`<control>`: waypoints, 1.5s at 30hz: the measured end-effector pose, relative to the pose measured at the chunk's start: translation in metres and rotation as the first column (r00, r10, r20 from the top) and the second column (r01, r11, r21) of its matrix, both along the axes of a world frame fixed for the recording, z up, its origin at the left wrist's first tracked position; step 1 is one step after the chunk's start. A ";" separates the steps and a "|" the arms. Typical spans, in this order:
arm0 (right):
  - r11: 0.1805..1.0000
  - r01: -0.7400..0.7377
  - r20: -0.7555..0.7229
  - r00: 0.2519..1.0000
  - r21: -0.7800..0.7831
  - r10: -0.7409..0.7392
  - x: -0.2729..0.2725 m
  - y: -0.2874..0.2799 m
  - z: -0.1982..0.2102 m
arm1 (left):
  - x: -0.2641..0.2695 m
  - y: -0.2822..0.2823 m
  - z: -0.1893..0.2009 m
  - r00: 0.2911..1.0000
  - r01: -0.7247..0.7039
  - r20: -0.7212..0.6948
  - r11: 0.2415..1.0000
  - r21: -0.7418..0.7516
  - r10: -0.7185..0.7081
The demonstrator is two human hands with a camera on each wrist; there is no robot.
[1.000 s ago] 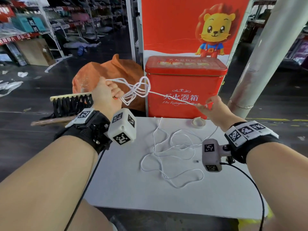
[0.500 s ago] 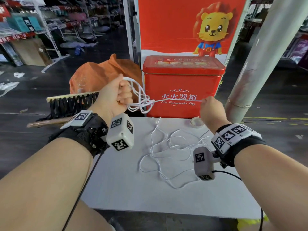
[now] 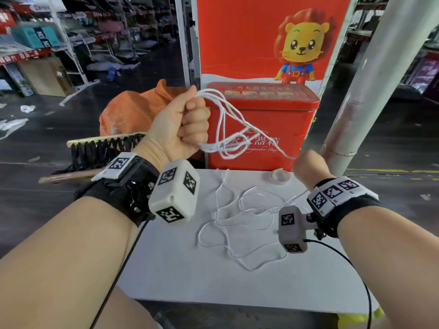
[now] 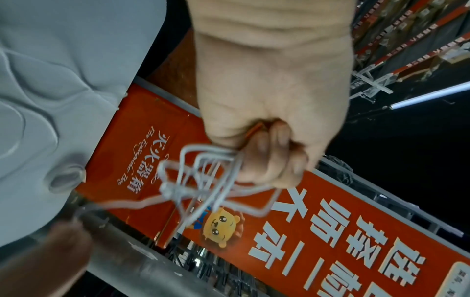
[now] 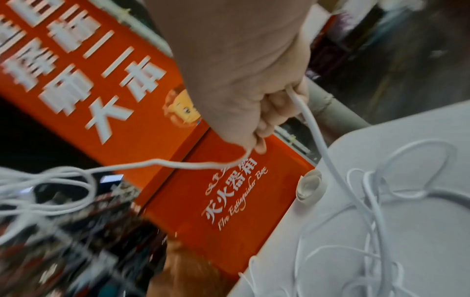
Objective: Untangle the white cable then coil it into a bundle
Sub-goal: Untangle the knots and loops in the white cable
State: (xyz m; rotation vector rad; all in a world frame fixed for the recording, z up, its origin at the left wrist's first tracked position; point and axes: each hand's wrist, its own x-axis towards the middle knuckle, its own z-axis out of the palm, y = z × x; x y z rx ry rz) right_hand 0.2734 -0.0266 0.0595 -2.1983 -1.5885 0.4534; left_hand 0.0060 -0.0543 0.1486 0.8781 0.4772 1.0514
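My left hand (image 3: pixel 187 124) is raised above the table's far left corner, fisted round several loops of the thin white cable (image 3: pixel 228 129). The loops (image 4: pixel 203 180) hang out of the fist in a loose bunch. One strand runs right and down from them to my right hand (image 3: pixel 308 166), whose curled fingers (image 5: pixel 274 112) grip it. From there the cable (image 5: pixel 318 140) drops to the white table (image 3: pixel 166 269), where the rest lies in a loose tangle (image 3: pixel 240 224).
A roll of clear tape (image 3: pixel 280 176) sits at the table's far edge. Behind stands a red fire extinguisher box (image 3: pixel 263 129) under a red lion poster. A grey pillar (image 3: pixel 380 79) rises at right. An orange bag (image 3: pixel 133 110) and a broom (image 3: pixel 99 148) lie left.
My left hand has risen and turned palm-up with the loops, which hang longer now. My right hand has dropped lower and nearer the table, keeping its grip on the strand.
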 end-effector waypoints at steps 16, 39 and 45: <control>0.566 -0.818 0.405 0.553 0.100 0.728 -0.089 -0.038 0.055 | 0.030 0.005 -0.034 0.816 -0.417 -0.424 0.908 0.036 0.392; 0.587 -0.667 -0.086 0.624 0.458 0.777 -0.063 -0.027 0.057 | 0.046 -0.007 -0.033 0.834 -0.198 -0.534 0.979 -0.049 0.142; 0.664 -0.571 -0.134 0.701 0.482 0.700 -0.068 -0.024 0.058 | 0.041 -0.007 -0.027 0.887 -0.024 -0.458 0.988 -0.155 -0.051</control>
